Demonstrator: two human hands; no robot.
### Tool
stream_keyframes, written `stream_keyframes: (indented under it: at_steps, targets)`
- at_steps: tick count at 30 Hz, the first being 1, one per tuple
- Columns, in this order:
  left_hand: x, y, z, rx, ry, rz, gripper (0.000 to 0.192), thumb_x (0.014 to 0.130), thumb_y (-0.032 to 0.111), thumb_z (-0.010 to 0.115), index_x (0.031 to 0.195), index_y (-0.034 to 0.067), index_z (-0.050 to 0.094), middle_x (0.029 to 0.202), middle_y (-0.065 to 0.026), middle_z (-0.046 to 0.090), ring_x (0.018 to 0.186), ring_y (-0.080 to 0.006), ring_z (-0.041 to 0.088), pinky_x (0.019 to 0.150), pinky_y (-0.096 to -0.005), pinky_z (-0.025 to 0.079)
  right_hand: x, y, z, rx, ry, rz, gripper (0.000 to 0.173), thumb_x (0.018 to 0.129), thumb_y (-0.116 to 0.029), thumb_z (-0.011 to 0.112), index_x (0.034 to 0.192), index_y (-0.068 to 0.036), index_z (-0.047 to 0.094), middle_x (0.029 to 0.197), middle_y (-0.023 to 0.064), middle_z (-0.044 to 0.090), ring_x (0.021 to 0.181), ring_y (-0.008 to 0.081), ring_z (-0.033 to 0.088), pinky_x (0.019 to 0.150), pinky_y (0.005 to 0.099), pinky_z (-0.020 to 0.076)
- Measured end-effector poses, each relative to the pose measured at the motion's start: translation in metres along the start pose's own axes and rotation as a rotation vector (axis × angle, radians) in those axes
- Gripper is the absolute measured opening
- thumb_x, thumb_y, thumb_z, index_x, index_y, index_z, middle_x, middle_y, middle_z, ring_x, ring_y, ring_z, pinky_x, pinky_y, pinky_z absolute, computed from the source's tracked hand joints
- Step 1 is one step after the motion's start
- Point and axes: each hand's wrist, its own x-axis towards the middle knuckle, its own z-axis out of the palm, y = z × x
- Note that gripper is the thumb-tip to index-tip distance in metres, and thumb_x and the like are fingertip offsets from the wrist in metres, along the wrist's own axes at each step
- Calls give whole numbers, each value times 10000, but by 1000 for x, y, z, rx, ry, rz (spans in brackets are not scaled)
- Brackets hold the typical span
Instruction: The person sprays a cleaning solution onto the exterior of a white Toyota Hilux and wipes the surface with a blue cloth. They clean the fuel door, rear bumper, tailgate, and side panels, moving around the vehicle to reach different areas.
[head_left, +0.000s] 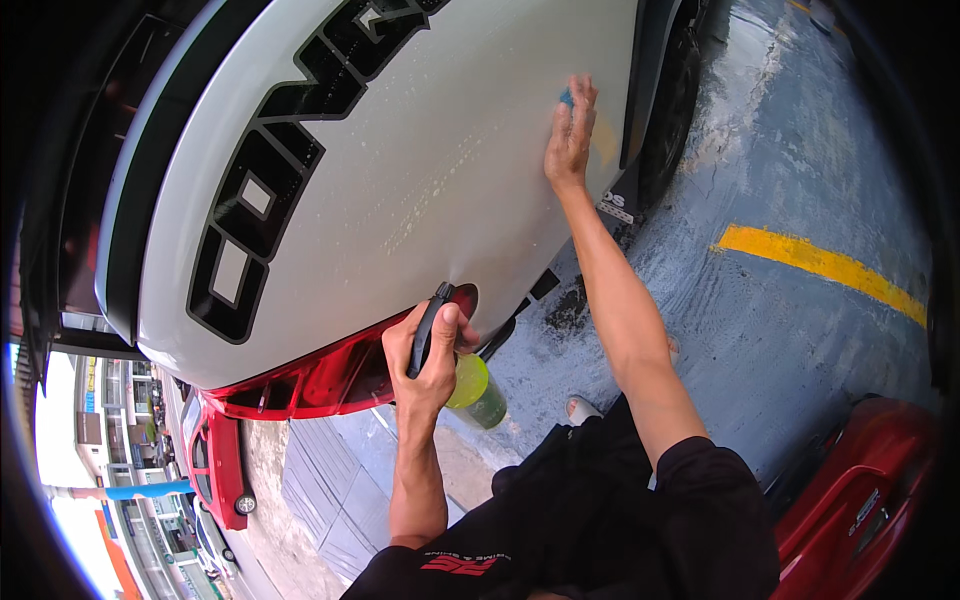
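My left hand grips the black trigger head of a spray bottle with yellow-green liquid in it. The nozzle points at the white body panel of a vehicle, and a faint mist shows in front of it. Close behind the nozzle is the red tail light. Farther along the panel, my right hand lies flat against the paint, slightly blurred. Under its fingers a small blue piece is partly hidden; its kind is unclear. Droplets dot the paint between the hands and the large black letter decals.
A tyre stands beyond the panel's lower edge. The worn blue-grey floor carries a yellow line. Behind me at lower right is a red vehicle. A red car is parked outside at left. My sandalled foot shows below.
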Motion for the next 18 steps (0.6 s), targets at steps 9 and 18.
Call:
stream_keyframes:
  at_steps: [9, 18]
  targets:
    - [0, -28, -4, -34, 33, -27, 452, 1104, 347, 606, 1016, -84, 714, 957, -165, 774, 789, -172, 730, 715, -304, 624, -143, -72, 11, -67, -314, -305, 443, 1126, -268, 447, 1550, -156, 516, 1698, 130, 370, 1604, 364, 264, 1296, 546, 192]
    - [36, -47, 42, -14, -29, -84, 410, 1097, 320, 622, 971, -62, 700, 871, -141, 760, 722, -175, 710, 659, -300, 601, -99, -45, 14, 36, -177, 1, 467, 1126, -260, 447, 1566, -118, 506, 1736, 139, 305, 1616, 388, 222, 1283, 611, 156]
